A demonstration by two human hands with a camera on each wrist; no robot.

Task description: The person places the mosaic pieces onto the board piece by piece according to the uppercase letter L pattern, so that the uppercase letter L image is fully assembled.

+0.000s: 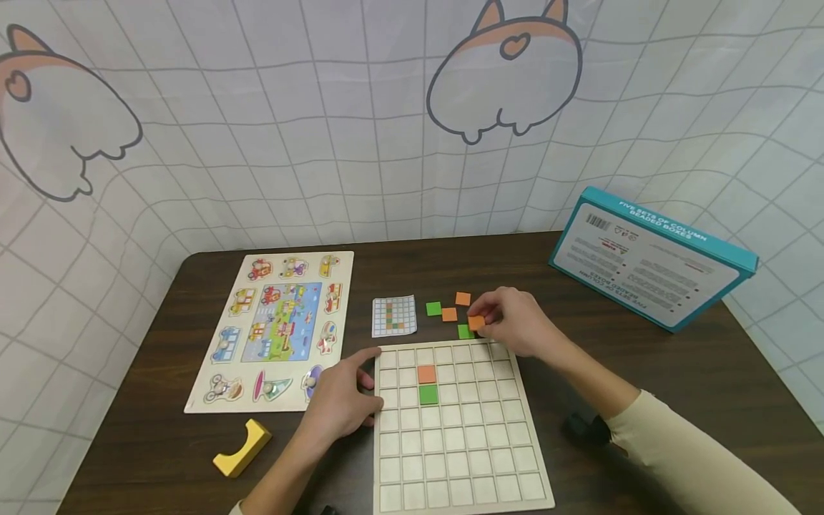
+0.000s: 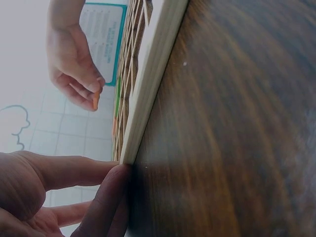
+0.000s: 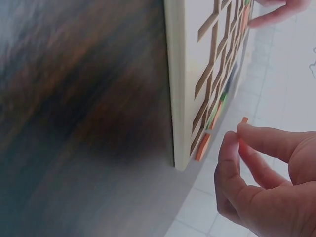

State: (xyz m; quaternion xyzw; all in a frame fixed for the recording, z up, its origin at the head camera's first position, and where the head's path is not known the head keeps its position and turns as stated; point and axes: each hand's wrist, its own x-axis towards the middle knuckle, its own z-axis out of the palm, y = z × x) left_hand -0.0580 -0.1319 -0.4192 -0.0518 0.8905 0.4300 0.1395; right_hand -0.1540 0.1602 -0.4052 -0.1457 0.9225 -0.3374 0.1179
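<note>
Wood: grid board (image 1: 450,458), pale, square cells, flat on the dark table (image 1: 644,357), nearest the person.
Filled cells: orange tile (image 1: 427,373) with a green tile (image 1: 428,394) directly below it, same column, upper left part of the board; all other cells bare.
Right hand: (image 1: 511,322) hovers just past the board's far edge; thumb and forefinger pinch a held orange tile (image 1: 476,322), other fingers curled. The right wrist view shows the tile (image 3: 243,129) edge-on between the fingertips, clear of the table.
Left hand: (image 1: 341,400) palm down, fingers relaxed and straight, touching the board's left edge near its far corner; it holds nothing. The left wrist view shows a finger (image 2: 106,197) against the board's side.
Key relation: the board lies toward the person from the right hand; the filled column sits left of and nearer than the held tile. The right hand alone carries a tile; the left is nearer the filled cells.
Loose tiles: two green (image 1: 433,308) (image 1: 465,331) and two orange (image 1: 462,298) (image 1: 449,314), just beyond the board, beside the right hand.
Card: pattern card (image 1: 394,315), a small grid print, left of the loose tiles.
Other: peg puzzle (image 1: 277,329) at left; yellow block (image 1: 242,448) near it; teal box (image 1: 650,257) at far right.
</note>
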